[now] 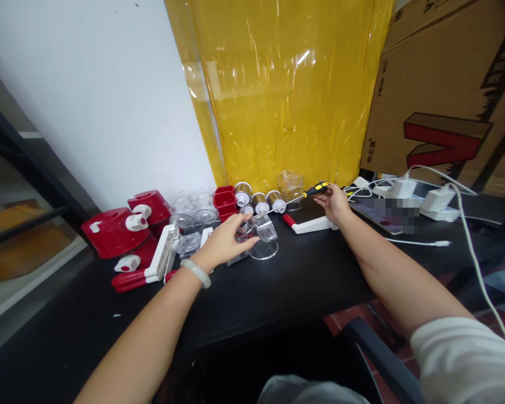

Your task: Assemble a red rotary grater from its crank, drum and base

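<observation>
My left hand [226, 240], with a pale bangle on the wrist, grips a clear plastic part [258, 231] that stands on the black table [278, 286]. My right hand [335, 203] holds a screwdriver [309, 193] with a black and yellow handle, its metal shaft pointing left toward three metal drum blades [258, 200]. A white crank handle with a red tip [309, 225] lies just below my right hand.
Red and white housing parts [122, 230] and clear cups [193, 210] lie at the left. A small red box [224, 202] stands by the drums. White chargers and cables [421, 196] lie at the right. Yellow plastic sheet [278, 84] and a cardboard box [454, 90] stand behind.
</observation>
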Action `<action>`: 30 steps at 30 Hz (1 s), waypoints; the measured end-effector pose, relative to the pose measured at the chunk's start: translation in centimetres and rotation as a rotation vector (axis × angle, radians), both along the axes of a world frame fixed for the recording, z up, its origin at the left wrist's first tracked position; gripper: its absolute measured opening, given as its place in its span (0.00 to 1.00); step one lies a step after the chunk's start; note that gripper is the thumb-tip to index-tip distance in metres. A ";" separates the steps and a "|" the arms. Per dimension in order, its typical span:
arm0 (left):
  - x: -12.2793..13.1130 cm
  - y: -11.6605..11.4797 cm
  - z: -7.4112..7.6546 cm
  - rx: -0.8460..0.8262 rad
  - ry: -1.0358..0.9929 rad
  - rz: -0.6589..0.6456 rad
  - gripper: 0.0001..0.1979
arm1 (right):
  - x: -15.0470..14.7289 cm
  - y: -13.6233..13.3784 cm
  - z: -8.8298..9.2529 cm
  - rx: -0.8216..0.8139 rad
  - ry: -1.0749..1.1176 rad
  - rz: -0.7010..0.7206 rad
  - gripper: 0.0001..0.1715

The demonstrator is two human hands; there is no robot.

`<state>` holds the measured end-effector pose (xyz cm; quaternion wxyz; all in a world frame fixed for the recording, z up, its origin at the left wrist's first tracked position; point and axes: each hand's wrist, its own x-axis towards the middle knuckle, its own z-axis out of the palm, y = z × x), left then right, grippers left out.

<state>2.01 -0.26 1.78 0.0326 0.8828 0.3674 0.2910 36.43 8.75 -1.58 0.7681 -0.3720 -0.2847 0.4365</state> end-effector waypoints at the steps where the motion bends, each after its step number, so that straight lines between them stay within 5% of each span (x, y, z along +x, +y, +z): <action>1: 0.0 0.0 0.0 -0.002 0.001 0.002 0.27 | 0.0 0.0 0.0 -0.003 0.005 -0.003 0.05; 20: 0.0 0.0 0.0 0.006 0.008 -0.002 0.28 | -0.1 -0.3 0.2 0.019 -0.027 0.008 0.17; 30: 0.0 0.0 0.0 0.005 0.001 -0.004 0.28 | -0.1 -0.5 0.3 -0.001 0.005 -0.006 0.10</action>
